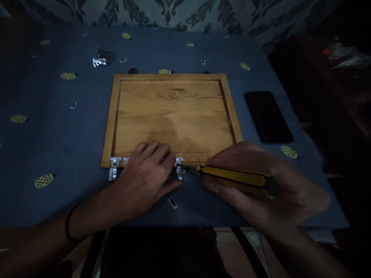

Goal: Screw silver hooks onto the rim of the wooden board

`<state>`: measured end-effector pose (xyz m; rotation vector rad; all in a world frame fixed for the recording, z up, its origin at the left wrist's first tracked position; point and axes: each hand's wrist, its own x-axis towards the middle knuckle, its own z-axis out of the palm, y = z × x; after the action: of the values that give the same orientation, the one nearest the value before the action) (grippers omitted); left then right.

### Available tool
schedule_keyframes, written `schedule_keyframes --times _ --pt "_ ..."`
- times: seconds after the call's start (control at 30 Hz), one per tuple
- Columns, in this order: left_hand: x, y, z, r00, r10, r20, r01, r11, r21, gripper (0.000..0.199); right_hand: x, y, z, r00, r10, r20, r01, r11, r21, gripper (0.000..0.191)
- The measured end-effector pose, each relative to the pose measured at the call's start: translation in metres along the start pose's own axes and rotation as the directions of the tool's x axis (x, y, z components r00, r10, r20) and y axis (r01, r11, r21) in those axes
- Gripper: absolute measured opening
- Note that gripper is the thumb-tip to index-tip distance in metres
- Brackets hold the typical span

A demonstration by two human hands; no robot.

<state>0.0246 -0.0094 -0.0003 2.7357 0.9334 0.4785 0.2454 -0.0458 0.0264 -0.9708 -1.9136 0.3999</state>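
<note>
A framed wooden panel (174,116) lies on the blue patterned cloth. Metal hooks line its near edge, one at the left corner (113,170) and another (179,170) near the middle. My left hand (147,172) rests over the near edge with fingers curled beside the middle hook; whatever is under them is hidden. In my right hand (269,185) is a screwdriver (234,175) with a yellow and black handle, held nearly level. Its tip points left at the middle hook, and exact contact is too dark to tell.
A dark phone (269,117) lies right of the panel. Loose metal hooks (100,61) sit on the cloth (58,146) at the back left. A patterned surface (203,15) rises behind the table. The table's right edge borders a dark area.
</note>
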Motion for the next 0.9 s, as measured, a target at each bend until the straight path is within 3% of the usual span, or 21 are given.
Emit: schedule_keyframes --times 0.1,0.27,0.5,0.9 --pt "0.0 0.0 0.0 1.0 0.006 -0.005 -0.006 1.0 0.0 0.032 -0.004 0.0 -0.002 0.998 0.06 0.007 -0.06 0.998 -0.008 0.019" --pt "-0.001 -0.001 0.0 1.0 -0.003 0.02 0.003 1.0 -0.012 0.032 -0.012 0.001 -0.005 0.968 0.129 -0.216 -0.137 0.99 -0.023 0.025" --pt "-0.001 -0.002 -0.001 0.999 -0.002 0.038 0.003 1.0 -0.012 0.032 -0.01 -0.002 -0.005 0.978 0.2 -0.066 -0.2 0.98 0.005 0.025" --pt "0.0 -0.001 -0.002 1.0 0.001 0.028 -0.001 1.0 -0.008 0.031 -0.012 0.005 0.001 0.986 0.149 -0.07 -0.15 0.989 -0.006 0.01"
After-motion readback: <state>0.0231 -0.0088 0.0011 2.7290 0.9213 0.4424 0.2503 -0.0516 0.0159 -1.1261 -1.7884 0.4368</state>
